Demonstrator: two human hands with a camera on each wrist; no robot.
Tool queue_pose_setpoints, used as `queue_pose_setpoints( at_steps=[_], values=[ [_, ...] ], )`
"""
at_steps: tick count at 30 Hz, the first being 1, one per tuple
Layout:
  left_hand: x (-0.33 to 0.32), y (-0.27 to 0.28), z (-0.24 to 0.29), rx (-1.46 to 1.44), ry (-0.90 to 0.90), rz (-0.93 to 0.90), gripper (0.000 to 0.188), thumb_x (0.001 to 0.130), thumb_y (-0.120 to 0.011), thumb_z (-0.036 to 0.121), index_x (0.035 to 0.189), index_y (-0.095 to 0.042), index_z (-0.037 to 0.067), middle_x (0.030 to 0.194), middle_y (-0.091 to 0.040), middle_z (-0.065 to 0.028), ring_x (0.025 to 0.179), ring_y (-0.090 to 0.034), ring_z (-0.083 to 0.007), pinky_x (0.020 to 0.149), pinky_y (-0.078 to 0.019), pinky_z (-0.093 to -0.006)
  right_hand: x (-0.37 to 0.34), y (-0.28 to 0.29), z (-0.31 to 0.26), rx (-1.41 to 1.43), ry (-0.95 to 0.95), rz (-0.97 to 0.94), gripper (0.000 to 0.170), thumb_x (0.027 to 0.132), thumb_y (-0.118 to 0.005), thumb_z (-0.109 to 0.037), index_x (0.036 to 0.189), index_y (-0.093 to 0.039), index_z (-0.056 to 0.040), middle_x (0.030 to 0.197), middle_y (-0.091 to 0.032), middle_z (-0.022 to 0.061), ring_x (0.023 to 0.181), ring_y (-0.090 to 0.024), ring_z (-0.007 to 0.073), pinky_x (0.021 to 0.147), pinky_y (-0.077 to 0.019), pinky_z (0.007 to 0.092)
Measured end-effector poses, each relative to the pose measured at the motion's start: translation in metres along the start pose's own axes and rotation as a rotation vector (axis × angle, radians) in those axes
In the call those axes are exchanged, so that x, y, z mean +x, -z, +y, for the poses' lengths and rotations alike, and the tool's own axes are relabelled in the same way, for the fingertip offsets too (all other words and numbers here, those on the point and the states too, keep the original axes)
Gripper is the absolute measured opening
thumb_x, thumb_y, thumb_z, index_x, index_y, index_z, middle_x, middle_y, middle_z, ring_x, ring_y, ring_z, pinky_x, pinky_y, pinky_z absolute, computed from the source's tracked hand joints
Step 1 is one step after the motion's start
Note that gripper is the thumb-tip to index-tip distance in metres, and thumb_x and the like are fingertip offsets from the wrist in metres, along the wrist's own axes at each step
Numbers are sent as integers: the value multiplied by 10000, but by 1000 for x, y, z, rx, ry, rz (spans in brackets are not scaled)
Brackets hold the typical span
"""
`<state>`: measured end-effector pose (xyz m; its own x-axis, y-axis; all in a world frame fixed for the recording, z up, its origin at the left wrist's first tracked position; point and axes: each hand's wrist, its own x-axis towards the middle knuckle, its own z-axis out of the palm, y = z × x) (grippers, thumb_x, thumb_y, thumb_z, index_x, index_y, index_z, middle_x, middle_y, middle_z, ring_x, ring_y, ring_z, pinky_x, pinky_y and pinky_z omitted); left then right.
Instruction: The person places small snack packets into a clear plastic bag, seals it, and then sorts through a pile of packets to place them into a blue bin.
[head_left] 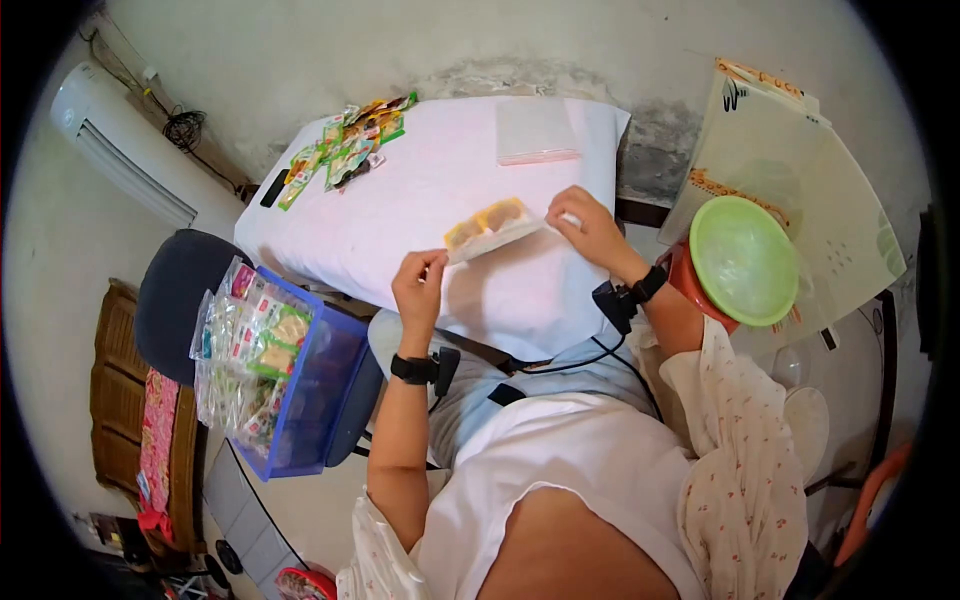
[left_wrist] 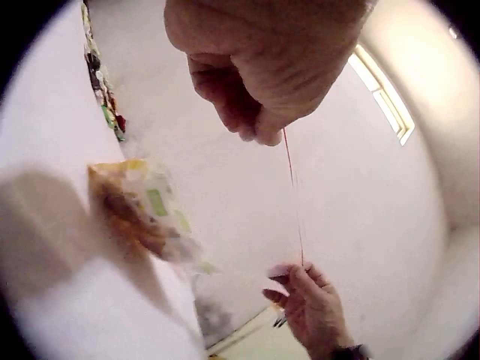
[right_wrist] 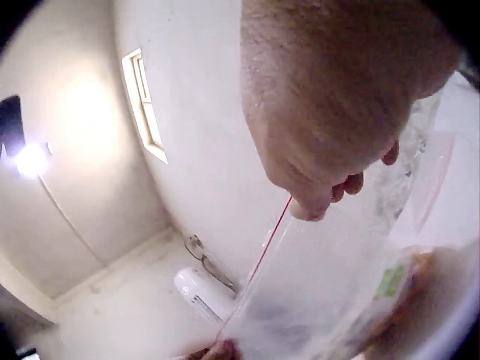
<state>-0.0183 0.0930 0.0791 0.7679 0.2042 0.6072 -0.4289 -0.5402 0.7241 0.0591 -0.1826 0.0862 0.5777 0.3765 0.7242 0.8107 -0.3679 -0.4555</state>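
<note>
Between the two hands a clear plastic bag (right_wrist: 300, 262) with a red line along its top edge is stretched, with yellow and brown packets (head_left: 485, 224) inside its lower part. The left hand (head_left: 418, 290) pinches one top corner between thumb and fingers; the left wrist view shows this hand (left_wrist: 262, 67) close up. At the other end of the red edge, the right hand (head_left: 590, 232) pinches the opposite corner, also seen in the right wrist view (right_wrist: 345, 112). The bag hangs above the white-covered table (head_left: 350, 235).
Colourful small packets (head_left: 350, 145) and a black phone (head_left: 273, 189) lie at the table's back left. A stack of clear bags (head_left: 536, 130) lies at the back right. A blue crate (head_left: 300, 400) of filled bags stands left; a green basin (head_left: 745, 260) is at right.
</note>
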Motion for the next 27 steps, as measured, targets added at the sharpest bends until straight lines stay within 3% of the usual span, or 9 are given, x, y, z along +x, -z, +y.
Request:
queue_pose_setpoints(
  at_steps=[3,6,10,17,22,27],
  values=[
    [23,4,14,-244,117,56,81,828,-652,64,871,-667,-3,768,-621,-11,673,-511,-70,598,-413,-206,24,13,-9,386,-315,11,150,875,-592,-156,883,-607,-8,849,-621,44,794,-573,125,730,-456,270],
    [47,5,31,-337,191,47,111,840,-646,86,898,-666,-6,784,-628,-6,682,-517,-66,616,-426,-203,49,20,-9,586,-377,9,131,906,-560,-135,882,-589,-10,843,-616,20,798,-550,87,763,-441,236],
    [72,-1,23,-365,285,7,139,846,-640,115,912,-668,-4,781,-629,-7,691,-531,-68,631,-438,-202,69,15,6,588,-418,-18,139,905,-562,-151,877,-596,-19,809,-610,15,775,-552,78,742,-444,227],
    [78,-3,37,-391,224,31,129,844,-640,106,904,-664,-6,768,-620,5,675,-516,-58,621,-423,-188,71,23,4,598,-468,34,138,904,-561,-153,887,-603,-22,800,-608,10,772,-551,75,746,-442,222],
    [36,-9,31,-366,275,-18,118,847,-635,96,895,-665,-7,747,-601,17,659,-490,-48,595,-402,-186,26,20,10,524,-486,-8,168,887,-580,-175,872,-603,-9,797,-621,19,770,-550,81,722,-438,229],
    [-22,-23,13,-383,483,-95,153,850,-631,138,930,-667,13,779,-627,1,661,-509,-53,575,-389,-181,-30,14,14,599,-611,-94,160,887,-575,-163,869,-598,-5,792,-614,13,762,-541,71,716,-433,221]
  ],
)
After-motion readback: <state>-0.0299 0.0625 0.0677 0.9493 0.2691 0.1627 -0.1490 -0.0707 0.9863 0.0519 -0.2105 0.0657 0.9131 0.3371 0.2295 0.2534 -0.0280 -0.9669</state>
